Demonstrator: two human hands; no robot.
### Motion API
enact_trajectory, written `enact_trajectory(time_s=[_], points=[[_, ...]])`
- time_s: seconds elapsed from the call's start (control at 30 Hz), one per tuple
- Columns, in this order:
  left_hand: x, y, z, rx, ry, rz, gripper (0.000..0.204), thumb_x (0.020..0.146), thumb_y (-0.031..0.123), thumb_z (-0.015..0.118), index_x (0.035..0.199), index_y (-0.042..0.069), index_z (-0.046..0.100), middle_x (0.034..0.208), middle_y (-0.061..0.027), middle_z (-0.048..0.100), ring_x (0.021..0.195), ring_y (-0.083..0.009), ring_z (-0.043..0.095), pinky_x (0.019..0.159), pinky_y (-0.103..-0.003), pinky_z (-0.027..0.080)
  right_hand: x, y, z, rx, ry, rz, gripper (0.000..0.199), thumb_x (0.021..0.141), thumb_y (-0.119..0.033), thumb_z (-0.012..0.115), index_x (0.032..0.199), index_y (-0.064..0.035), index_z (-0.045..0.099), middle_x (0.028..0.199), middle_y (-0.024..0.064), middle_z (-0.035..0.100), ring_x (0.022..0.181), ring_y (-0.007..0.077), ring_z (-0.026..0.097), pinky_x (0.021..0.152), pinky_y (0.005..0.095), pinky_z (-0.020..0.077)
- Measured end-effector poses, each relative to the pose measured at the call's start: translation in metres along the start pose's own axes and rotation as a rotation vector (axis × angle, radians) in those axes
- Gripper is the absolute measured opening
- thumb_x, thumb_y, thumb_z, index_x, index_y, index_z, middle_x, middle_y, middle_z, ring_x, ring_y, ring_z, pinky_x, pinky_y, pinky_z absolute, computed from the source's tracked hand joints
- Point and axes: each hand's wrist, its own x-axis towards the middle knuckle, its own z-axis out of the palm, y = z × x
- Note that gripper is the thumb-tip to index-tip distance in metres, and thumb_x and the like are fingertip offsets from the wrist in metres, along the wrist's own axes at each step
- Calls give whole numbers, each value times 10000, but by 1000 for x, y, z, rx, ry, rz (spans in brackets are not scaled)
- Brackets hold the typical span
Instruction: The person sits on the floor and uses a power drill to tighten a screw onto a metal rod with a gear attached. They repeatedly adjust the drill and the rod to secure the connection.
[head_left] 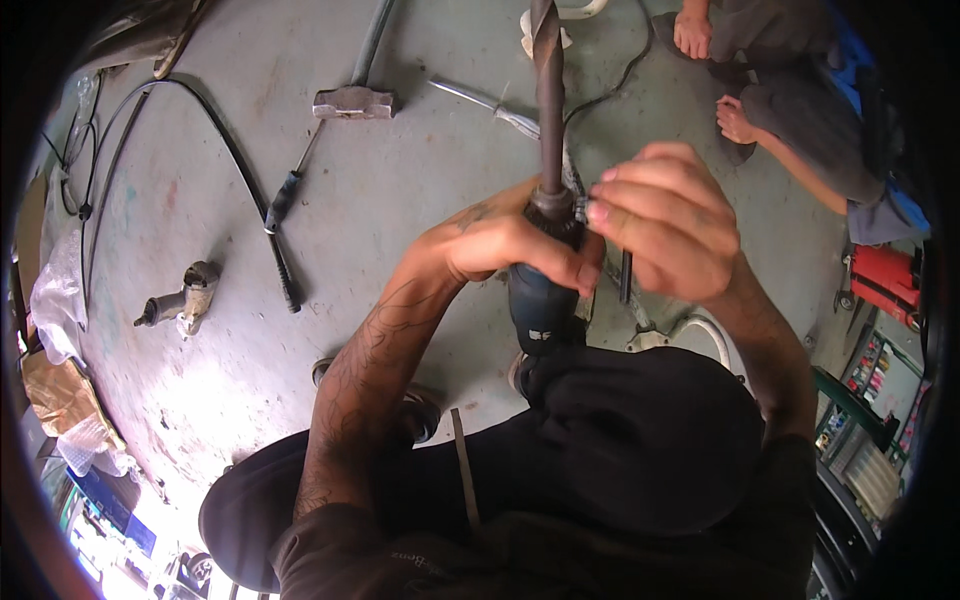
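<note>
A dark teal-bodied power drill (540,305) with a black chuck stands upright in front of the person's chest, and a long, dull steel twist drill bit (548,90) with spiral flutes rises from it toward the top of the view. The left hand (500,240) comes in from the lower left on a bent, tattooed forearm and is wrapped shut around the drill's neck just under the chuck, fingers curled across the front. The right hand (670,220) arrives from the right, wrist cocked, its fingers bunched and closed at the chuck's side; it seems to pinch a small metal chuck key (583,205) there, though the fingers hide most of it.

Under all this lies a rough, stained grey concrete floor (250,320). On it rest one heavy steel sledgehammer head (353,102) on a grey handle, one slim screwdriver with a black grip (285,198), one stubby grey metal air tool (185,300), and a black cable (240,160) looping across the left. At the upper right, another person's two bare feet (715,75) show beside dark trousers. A red tool case (885,280) sits at the right edge.
</note>
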Motion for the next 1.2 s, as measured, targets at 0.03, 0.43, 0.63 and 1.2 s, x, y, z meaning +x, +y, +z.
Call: enact_trajectory(time_s=[0.03,0.43,0.63,1.2], points=[[2,-5,1,-117,24,18,171,675,106,732,792,-9,680,772,-119,701,749,-204,666,733,-318,511,-1,4,0,4,-16,-24,216,658,27,710,873,30,701,841,97,674,790,250,645,666,386,515],[7,-15,17,-100,292,-11,219,665,141,705,791,-38,690,723,-107,697,705,-184,641,709,-298,492,-21,-8,6,235,-2,389,209,902,-160,702,980,33,686,848,125,701,758,280,681,681,352,542],[10,-11,17,-239,290,28,208,664,130,693,762,-52,671,707,-135,683,691,-212,638,701,-312,489,-13,11,14,151,63,122,430,987,-368,577,904,50,634,767,119,647,649,313,617,641,406,506],[21,-50,29,212,543,-104,288,669,186,708,790,-69,654,660,-106,619,639,-192,587,648,-358,494,-41,-12,47,453,122,1233,480,1070,-388,421,803,-14,558,638,7,474,616,99,430,573,283,381]])
